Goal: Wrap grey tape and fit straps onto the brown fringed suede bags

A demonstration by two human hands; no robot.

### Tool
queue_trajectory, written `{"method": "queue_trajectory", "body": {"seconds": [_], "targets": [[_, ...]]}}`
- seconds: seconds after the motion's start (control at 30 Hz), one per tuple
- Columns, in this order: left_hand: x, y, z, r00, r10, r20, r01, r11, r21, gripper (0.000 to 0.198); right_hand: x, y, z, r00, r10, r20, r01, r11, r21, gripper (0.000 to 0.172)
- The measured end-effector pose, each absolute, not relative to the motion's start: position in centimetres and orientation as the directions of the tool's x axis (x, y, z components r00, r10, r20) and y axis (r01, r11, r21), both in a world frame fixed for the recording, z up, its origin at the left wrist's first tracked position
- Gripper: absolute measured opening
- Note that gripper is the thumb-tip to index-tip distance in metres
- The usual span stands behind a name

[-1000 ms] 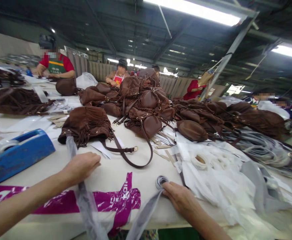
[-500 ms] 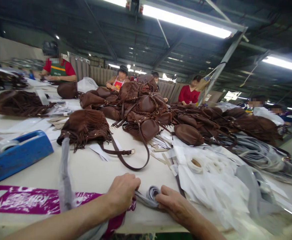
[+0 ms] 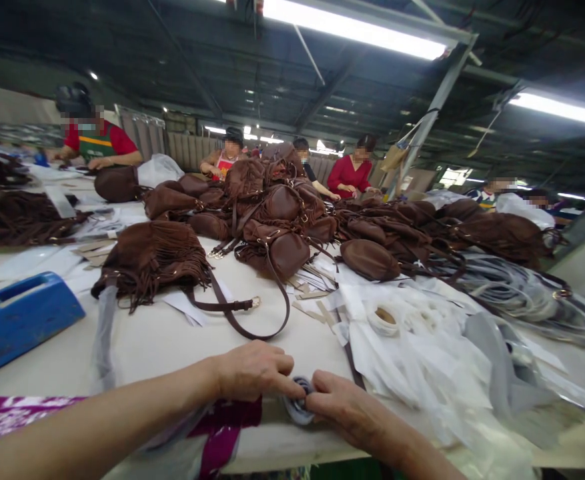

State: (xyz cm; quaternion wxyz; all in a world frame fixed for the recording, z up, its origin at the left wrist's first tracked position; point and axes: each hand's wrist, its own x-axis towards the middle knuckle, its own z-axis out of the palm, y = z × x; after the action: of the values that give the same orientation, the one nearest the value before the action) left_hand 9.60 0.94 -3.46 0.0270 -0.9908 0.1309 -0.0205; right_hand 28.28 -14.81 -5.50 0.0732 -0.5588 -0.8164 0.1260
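The rolled strip [image 3: 298, 412] is grey, with a whitish, glossy film-like surface; its turns are wound in a compact spiral, dark lines separating the layers; it is located at lower centre of the frame, by the near edge of the worktop [image 3: 172, 340]. The spiral end points towards the top of the frame and is partly covered by fingertips; the visible outline is slightly longer from top to bottom than from side to side; the exact tilt of the winding axis cannot be told. The right hand [image 3: 345, 403] pinches the strip at its right side; the left hand [image 3: 255, 370] has curled fingers, one digit extended onto the coil; whether it grips or only presses cannot be told. Purple tape [image 3: 222, 447] lies just left of the strip; a brown fringed bag [image 3: 149, 257] lies at left of centre.
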Motion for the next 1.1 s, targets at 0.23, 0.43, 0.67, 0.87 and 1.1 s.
{"method": "queue_trajectory", "body": {"seconds": [0.23, 0.43, 0.67, 0.87, 1.1], "targets": [[11.3, 0.1, -3.2, 0.979, -0.181, -0.095, -0.175, -0.982, 0.071, 0.033, 29.0, -14.4, -5.4, -0.368, 0.928, -0.049, 0.911, 0.350, -0.219, 0.023], [11.7, -3.7, -3.5, 0.994, 0.074, -0.075, 0.082, -0.990, 0.111, 0.025, 27.4, -15.7, -5.1, -0.148, 0.978, -0.149, 0.989, 0.147, -0.016, 0.027], [10.7, -4.7, -3.2, 0.968, 0.225, -0.107, 0.245, -0.938, 0.247, 0.033, 24.8, -16.4, -6.7, 0.064, 0.996, -0.061, 0.936, -0.081, -0.342, 0.009], [9.8, -2.2, -2.7, 0.997, 0.000, -0.072, 0.014, -0.981, 0.193, 0.028, 27.6, -16.2, -7.3, -0.268, 0.961, 0.072, 0.910, 0.277, -0.308, 0.001], [12.1, -4.1, -3.5, 0.957, 0.268, -0.114, 0.286, -0.939, 0.190, 0.025, 27.1, -15.5, -6.8, -0.085, 0.996, 0.035, 0.982, 0.089, -0.166, 0.015]]}}
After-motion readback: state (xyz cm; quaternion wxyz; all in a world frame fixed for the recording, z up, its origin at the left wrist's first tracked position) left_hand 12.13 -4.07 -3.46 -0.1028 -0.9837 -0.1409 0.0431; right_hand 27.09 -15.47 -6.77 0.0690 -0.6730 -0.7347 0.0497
